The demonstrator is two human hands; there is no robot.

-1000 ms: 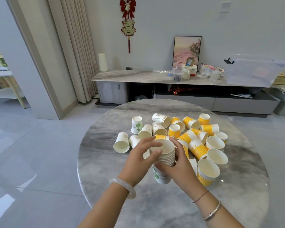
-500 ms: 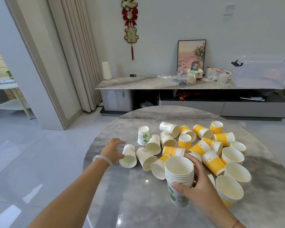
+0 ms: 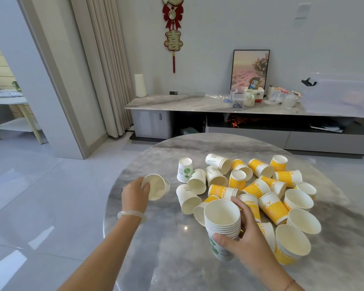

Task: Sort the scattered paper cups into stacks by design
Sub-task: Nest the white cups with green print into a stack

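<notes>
A person sorts paper cups at a round marble desk (image 3: 172, 261), whose near edge is cut off by the bottom of the view. The left hand (image 3: 135, 193), a pale bangle (image 3: 131, 214) on its wrist, grips a single white cup (image 3: 157, 186) by the base and holds it on its side over the desk's left part. The palm hides the cup's bottom, only a sliver of green print shows on its wall, and it cannot be told whether the cup is clear of the surface. The right hand (image 3: 247, 242) is curled round an upright stack of nested white cups (image 3: 222, 222) near the front of the desk. Its thumb covers part of the green leaf print on the lowest cup, and its fingers pass behind the rims. Beyond and between the hands lies the scattered heap. White cups with green print (image 3: 194, 181) are on its left, one standing upside down. Yellow-striped cups (image 3: 271, 206) are on its right, mostly tipped over and overlapping, their lettering only partly readable. Both forearms run out of view.
</notes>
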